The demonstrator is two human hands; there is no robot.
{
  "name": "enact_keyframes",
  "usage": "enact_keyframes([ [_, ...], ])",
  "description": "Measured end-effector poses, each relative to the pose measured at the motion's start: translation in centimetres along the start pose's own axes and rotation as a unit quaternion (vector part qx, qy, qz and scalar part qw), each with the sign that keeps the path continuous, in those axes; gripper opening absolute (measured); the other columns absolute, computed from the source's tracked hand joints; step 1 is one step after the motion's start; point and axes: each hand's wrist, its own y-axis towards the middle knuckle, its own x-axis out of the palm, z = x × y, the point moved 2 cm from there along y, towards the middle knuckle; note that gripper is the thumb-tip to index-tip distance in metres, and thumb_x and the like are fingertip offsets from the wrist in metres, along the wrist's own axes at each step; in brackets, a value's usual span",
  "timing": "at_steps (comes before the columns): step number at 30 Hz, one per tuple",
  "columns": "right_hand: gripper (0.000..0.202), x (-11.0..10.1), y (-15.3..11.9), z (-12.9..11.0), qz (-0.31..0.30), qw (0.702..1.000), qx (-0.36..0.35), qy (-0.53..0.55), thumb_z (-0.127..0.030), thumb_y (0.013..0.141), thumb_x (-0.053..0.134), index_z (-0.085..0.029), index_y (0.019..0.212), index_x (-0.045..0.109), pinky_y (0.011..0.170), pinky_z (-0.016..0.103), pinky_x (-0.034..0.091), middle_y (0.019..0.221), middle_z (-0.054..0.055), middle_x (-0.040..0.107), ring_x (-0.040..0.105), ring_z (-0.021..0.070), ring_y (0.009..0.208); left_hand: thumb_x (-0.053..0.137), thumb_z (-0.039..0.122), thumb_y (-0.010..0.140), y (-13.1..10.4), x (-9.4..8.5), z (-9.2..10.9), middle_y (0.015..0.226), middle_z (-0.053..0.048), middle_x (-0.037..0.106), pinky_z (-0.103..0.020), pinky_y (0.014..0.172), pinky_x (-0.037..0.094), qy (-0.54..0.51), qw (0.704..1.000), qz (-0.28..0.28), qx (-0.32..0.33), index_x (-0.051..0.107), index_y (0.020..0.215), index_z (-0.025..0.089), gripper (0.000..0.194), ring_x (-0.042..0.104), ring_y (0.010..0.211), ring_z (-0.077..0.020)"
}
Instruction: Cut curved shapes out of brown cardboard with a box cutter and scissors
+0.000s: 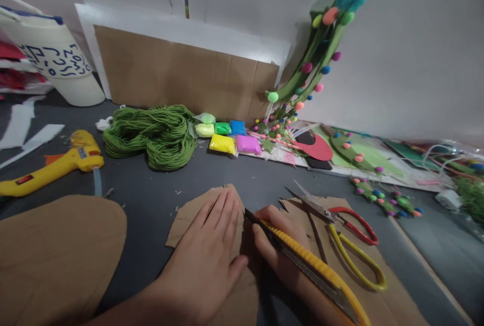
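Note:
My left hand [206,253] lies flat on a brown cardboard piece [189,215], fingers stretched out toward its pointed top. In my right hand [282,230] is a yellow box cutter [313,263]. Its dark blade tip touches or nearly touches the right edge of that cardboard, just beside my left fingertips. To the right, scissors [328,215] with one red and one yellow handle lie open on another cardboard piece [351,285]. My right palm and part of its fingers are hidden behind the cutter.
A rounded cardboard shape [68,250] and a yellow glue gun [56,165] lie at left. Behind are green cord [151,134], clay packets [222,143], a white bucket [64,59] and a leaning cardboard sheet [181,69]. Pompom-covered green strips [368,195] lie at right.

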Motion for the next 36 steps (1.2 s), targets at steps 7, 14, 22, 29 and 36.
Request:
enact_keyframes([
  [7,0.010,-0.2,-0.2,-0.1,-0.004,1.000,-0.013,-0.017,-0.019,0.085,0.050,-0.022,0.076,0.050,0.051,0.021,0.040,0.059,-0.005,0.051,0.051,0.0116,0.052,0.032,0.048,0.094,-0.1,0.0,0.0,0.146,-0.024,0.040,-0.042,0.116,0.000,0.005,1.000,0.007,-0.002,0.049,0.134,-0.003,0.067,0.034,0.138,-0.0333],
  [14,0.013,-0.4,-0.2,-0.4,-0.005,1.000,-0.022,-0.016,-0.019,0.084,0.049,-0.022,0.072,0.049,0.047,0.021,0.037,0.057,-0.005,0.049,0.047,0.0111,0.048,0.039,0.052,0.091,-0.1,-0.1,0.0,0.146,-0.025,0.040,-0.041,0.116,-0.003,0.004,1.000,0.005,-0.003,0.048,0.134,-0.004,0.071,0.034,0.138,-0.0334],
  [22,0.014,-0.7,-0.8,-0.4,-0.011,1.000,-0.007,0.000,-0.019,0.085,0.048,-0.024,0.071,0.046,0.048,0.023,0.038,0.057,-0.004,0.048,0.047,0.0132,0.050,0.053,0.058,0.083,-0.1,-0.2,-0.1,0.144,-0.025,0.041,-0.040,0.115,0.010,-0.001,1.000,0.018,-0.005,0.050,0.132,-0.003,0.078,0.037,0.137,-0.0330],
  [29,0.007,-0.7,0.8,-1.2,-0.036,0.997,0.065,0.014,-0.025,0.080,0.048,-0.022,0.074,0.051,0.052,0.023,0.039,0.060,-0.003,0.055,0.054,0.0142,0.056,0.048,0.057,0.085,0.0,-0.2,-0.1,0.141,-0.027,0.043,-0.046,0.105,0.037,0.035,0.999,-0.008,-0.040,0.052,0.131,-0.002,0.075,0.043,0.132,-0.0374],
  [36,0.009,-1.0,1.0,-1.7,-0.041,0.993,0.106,0.041,-0.028,0.083,0.049,-0.022,0.077,0.052,0.058,0.024,0.040,0.067,-0.003,0.057,0.053,0.0148,0.062,0.035,0.056,0.092,-0.5,0.3,-0.7,0.143,-0.021,0.044,-0.046,0.107,0.036,0.004,1.000,0.007,-0.016,0.054,0.132,0.004,0.067,0.041,0.134,-0.0332],
])
